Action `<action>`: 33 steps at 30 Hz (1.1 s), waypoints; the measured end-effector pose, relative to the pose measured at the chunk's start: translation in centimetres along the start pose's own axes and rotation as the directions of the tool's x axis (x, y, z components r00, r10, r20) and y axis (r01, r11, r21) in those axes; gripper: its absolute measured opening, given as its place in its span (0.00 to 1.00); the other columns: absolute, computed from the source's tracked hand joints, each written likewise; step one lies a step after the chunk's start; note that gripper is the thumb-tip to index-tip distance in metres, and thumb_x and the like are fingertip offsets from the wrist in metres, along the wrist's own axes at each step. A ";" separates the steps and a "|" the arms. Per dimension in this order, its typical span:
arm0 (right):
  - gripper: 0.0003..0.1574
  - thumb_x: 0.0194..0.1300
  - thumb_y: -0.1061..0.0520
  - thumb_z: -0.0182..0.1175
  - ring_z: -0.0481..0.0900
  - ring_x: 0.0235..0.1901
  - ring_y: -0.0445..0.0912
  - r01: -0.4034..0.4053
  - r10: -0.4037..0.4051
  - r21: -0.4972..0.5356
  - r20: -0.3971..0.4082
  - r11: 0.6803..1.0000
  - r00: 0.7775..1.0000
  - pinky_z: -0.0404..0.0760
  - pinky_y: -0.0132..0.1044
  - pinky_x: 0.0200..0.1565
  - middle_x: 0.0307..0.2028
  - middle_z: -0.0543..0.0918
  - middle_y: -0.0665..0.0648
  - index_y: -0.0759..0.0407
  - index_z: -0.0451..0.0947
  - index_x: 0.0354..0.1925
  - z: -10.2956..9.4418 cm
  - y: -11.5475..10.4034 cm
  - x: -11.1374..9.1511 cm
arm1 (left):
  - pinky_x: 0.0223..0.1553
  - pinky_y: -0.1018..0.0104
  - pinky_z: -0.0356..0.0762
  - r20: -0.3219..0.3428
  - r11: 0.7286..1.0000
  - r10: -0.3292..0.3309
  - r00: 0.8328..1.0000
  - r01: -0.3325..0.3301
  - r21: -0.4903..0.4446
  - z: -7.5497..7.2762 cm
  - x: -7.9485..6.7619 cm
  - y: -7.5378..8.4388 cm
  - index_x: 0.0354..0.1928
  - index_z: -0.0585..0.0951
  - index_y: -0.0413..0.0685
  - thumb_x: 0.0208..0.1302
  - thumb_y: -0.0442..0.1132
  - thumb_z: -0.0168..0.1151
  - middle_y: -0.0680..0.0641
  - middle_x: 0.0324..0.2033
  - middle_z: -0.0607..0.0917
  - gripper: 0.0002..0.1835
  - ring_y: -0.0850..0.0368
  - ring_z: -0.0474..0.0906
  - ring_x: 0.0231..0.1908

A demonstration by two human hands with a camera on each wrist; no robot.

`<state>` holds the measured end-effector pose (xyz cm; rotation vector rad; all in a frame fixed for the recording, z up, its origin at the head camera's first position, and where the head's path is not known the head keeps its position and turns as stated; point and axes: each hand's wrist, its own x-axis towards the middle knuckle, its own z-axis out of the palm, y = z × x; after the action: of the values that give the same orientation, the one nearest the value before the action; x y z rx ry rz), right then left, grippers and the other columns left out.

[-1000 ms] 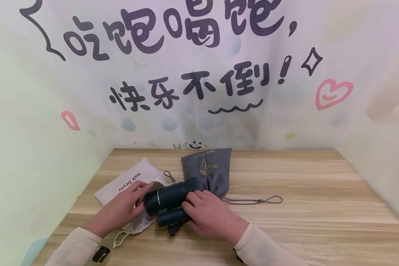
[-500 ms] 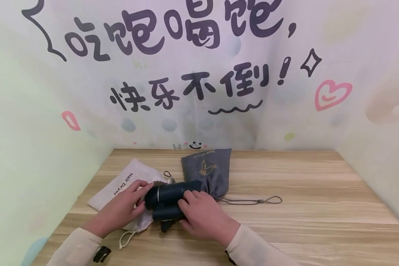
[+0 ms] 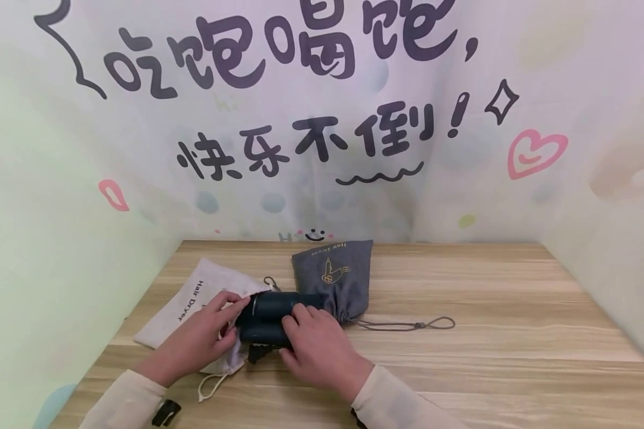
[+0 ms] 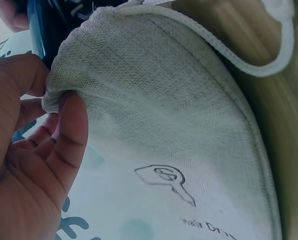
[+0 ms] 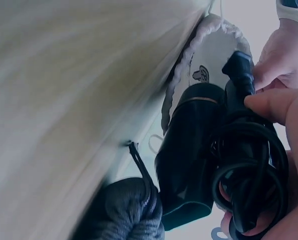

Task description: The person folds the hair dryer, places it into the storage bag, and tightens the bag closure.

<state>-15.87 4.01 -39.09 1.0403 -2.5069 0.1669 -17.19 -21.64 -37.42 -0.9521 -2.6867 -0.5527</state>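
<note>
A folded dark blue hair dryer (image 3: 275, 305) is in my right hand (image 3: 322, 347), which grips it from the right. Its black cord (image 5: 274, 145) is coiled against the handle in the right wrist view. My left hand (image 3: 206, 335) pinches the gathered rim of a pale drawstring bag (image 3: 206, 275) printed "Hair Dryer". In the left wrist view, thumb and fingers hold the edge of that pale cloth (image 4: 164, 100). The dryer's left end is at the bag's mouth, and the rim partly covers it. How deep it sits inside is hidden.
A dark grey drawstring bag (image 3: 349, 274) with a gold dryer print lies just behind the hair dryer. Its grey cord (image 3: 402, 325) stretches right over the wooden table (image 3: 488, 369). A printed cloth backdrop (image 3: 311, 202) stands behind the table.
The hair dryer and my right hand have moved left, bringing the dryer's end to the pale bag's mouth. The bag's far end has swung left. My left hand stays nearly in place.
</note>
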 end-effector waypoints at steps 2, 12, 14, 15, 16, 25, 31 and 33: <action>0.22 0.63 0.40 0.64 0.74 0.34 0.45 -0.022 0.022 0.002 -0.004 1.000 1.000 0.79 0.38 0.38 0.37 0.75 0.52 0.55 0.79 0.46 0.1 -0.2 0.2 | 0.25 0.74 0.69 0.004 1.000 -0.007 1.000 0.007 -0.006 0.0 0.0 0.1 0.63 0.76 0.34 0.58 0.28 0.64 0.45 0.51 0.74 0.28 0.73 0.64 0.23; 0.21 0.64 0.43 0.64 0.76 0.37 0.48 -0.081 0.079 0.044 0.028 0.996 0.996 0.80 0.42 0.43 0.38 0.75 0.55 0.57 0.78 0.45 0.5 -1.3 0.9 | 0.25 0.73 0.66 0.000 0.999 -0.036 0.999 0.036 -0.023 -0.3 -0.2 0.3 0.64 0.75 0.36 0.59 0.27 0.63 0.47 0.52 0.74 0.28 0.73 0.60 0.22; 0.21 0.64 0.43 0.64 0.76 0.36 0.48 -0.083 0.082 0.054 0.032 0.995 0.996 0.79 0.42 0.43 0.38 0.75 0.55 0.58 0.78 0.45 0.6 -1.5 0.9 | 0.25 0.73 0.67 -0.003 0.999 -0.035 0.999 0.035 -0.031 -0.3 -0.1 0.4 0.64 0.75 0.36 0.59 0.26 0.62 0.47 0.52 0.74 0.28 0.73 0.60 0.22; 0.21 0.64 0.43 0.64 0.76 0.36 0.49 -0.085 0.083 0.056 0.033 0.995 0.996 0.79 0.43 0.43 0.38 0.74 0.55 0.58 0.78 0.44 0.7 -1.5 1.0 | 0.25 0.73 0.67 -0.006 0.999 -0.031 0.999 0.031 -0.032 -0.3 -0.1 0.4 0.64 0.75 0.36 0.59 0.26 0.62 0.46 0.52 0.74 0.28 0.73 0.60 0.22; 0.21 0.64 0.43 0.64 0.76 0.35 0.49 -0.085 0.083 0.058 0.034 0.995 0.996 0.79 0.43 0.43 0.38 0.74 0.56 0.58 0.78 0.44 0.7 -1.6 1.1 | 0.26 0.73 0.67 -0.009 0.999 -0.028 1.000 0.028 -0.034 -0.3 -0.1 0.4 0.64 0.75 0.36 0.59 0.26 0.62 0.46 0.52 0.74 0.28 0.73 0.60 0.22; 0.24 0.62 0.42 0.68 0.76 0.36 0.48 -0.082 0.073 0.065 0.140 0.994 0.988 0.79 0.41 0.44 0.38 0.73 0.55 0.58 0.78 0.45 0.7 -2.1 1.7 | 0.27 0.73 0.69 -0.040 1.000 -0.006 0.999 0.005 -0.028 -0.2 0.2 0.8 0.62 0.76 0.33 0.56 0.25 0.63 0.44 0.51 0.75 0.28 0.73 0.62 0.24; 0.27 0.59 0.40 0.71 0.75 0.36 0.47 -0.075 0.064 0.062 0.163 0.995 0.985 0.79 0.39 0.43 0.37 0.73 0.54 0.58 0.78 0.46 0.6 -2.3 1.8 | 0.28 0.74 0.70 -0.031 0.998 -0.004 0.999 0.002 -0.062 0.4 0.4 1.1 0.61 0.77 0.34 0.55 0.25 0.64 0.45 0.51 0.76 0.28 0.72 0.64 0.25; 0.29 0.58 0.40 0.71 0.76 0.37 0.47 -0.084 0.070 0.071 0.177 0.994 0.982 0.79 0.39 0.43 0.38 0.74 0.55 0.58 0.78 0.47 0.6 -2.3 1.9 | 0.28 0.74 0.70 -0.029 0.998 -0.013 0.999 0.011 -0.067 0.6 0.4 1.2 0.61 0.77 0.36 0.56 0.26 0.64 0.46 0.50 0.77 0.27 0.71 0.65 0.26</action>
<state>-15.64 0.97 -38.97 1.0293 -2.7205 0.2065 -16.78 -20.30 -37.45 -0.9376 -2.6647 -0.6581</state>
